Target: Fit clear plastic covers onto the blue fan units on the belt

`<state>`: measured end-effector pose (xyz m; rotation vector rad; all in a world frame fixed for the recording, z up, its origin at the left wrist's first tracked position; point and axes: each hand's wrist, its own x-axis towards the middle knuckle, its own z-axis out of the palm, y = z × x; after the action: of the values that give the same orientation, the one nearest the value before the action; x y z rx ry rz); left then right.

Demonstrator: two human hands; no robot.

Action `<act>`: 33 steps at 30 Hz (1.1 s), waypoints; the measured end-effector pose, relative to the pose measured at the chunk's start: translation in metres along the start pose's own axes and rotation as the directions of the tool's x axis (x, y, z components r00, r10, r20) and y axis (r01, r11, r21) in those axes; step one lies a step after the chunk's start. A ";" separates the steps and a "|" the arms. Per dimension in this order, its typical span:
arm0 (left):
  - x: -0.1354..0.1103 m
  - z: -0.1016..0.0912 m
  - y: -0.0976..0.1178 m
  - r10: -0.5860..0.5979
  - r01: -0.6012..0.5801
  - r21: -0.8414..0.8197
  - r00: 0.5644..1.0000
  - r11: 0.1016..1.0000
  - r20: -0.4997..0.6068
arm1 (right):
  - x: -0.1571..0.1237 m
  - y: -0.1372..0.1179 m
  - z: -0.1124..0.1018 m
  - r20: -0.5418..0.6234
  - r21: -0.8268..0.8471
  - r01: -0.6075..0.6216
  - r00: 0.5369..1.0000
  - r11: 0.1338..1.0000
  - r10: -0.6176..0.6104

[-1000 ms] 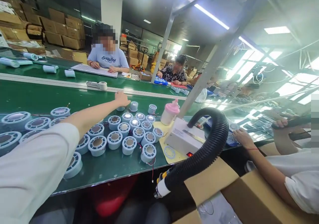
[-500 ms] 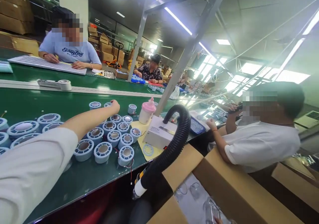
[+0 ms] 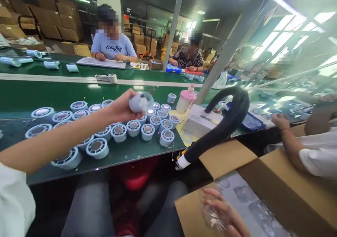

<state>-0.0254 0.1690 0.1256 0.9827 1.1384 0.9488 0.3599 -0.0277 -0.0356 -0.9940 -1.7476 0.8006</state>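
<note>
My left hand (image 3: 122, 107) is lifted above the green belt (image 3: 31, 96) and closed round a small blue-grey cylinder part (image 3: 140, 102). Below it stand several matching round parts (image 3: 133, 127) in rows, some with thin wires. My right hand (image 3: 223, 212) is low at the bottom of the view, over an open cardboard box (image 3: 265, 195), with its fingers curled on a clear plastic piece (image 3: 213, 218). More clear plastic pieces (image 3: 243, 193) lie inside the box.
A black ribbed hose (image 3: 226, 121) arches over a white box unit (image 3: 198, 123) beside a pink-capped bottle (image 3: 185, 100). A co-worker's arm (image 3: 289, 145) reaches in from the right. Two people sit across the belt. A tape dispenser (image 3: 106, 78) lies on the far strip.
My left hand has picked one blue-grey part off the belt and drawn it back towards me. My right hand has come into view over the box. The view swung left and down.
</note>
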 end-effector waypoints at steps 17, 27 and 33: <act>-0.126 0.037 -0.140 0.025 -0.361 0.672 0.890 0.646 0.455 | 0.060 -0.071 0.114 0.370 -0.377 -0.003 0.916 0.926 0.153; -0.118 0.037 -0.178 0.264 -0.450 0.473 0.874 0.757 0.409 | 0.059 -0.071 0.106 0.186 0.021 -0.392 0.906 0.920 0.381; -0.118 0.041 -0.186 0.167 -0.371 0.352 0.854 0.859 0.493 | 0.059 -0.063 0.102 0.113 0.238 -0.539 0.842 0.808 0.528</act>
<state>0.0130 -0.0020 -0.0135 1.6785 0.8344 0.6379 0.2340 -0.0132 0.0059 -1.3128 -1.3472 1.3811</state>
